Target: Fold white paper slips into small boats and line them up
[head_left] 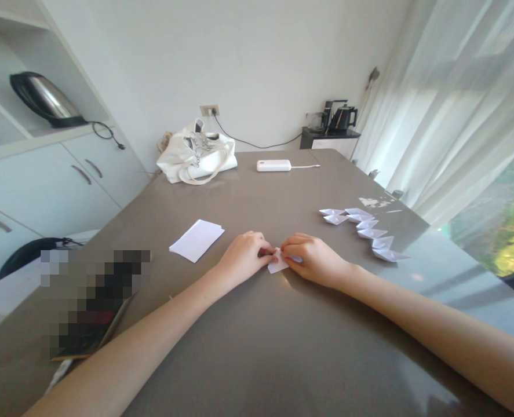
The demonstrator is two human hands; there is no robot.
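A small folded piece of white paper (276, 267) lies low on the table between my two hands. My left hand (248, 253) pinches its left side between thumb and fingers. From the other side, my right hand (311, 258) grips the paper's right part, and its fingers hide much of the folds. To the right, several folded white paper boats (372, 233) stand in a loose group. On the left, beyond my left wrist, rests a stack of white paper sheets (196, 240).
The grey-brown table (239, 341) carries a white handbag (198, 155) and a white power bank (274, 165) with a short cable at its far end. A blurred-out dark object (95, 313) lies by my left forearm. Paper scraps (375, 202) lie near the right edge, beside the curtain (417, 110).
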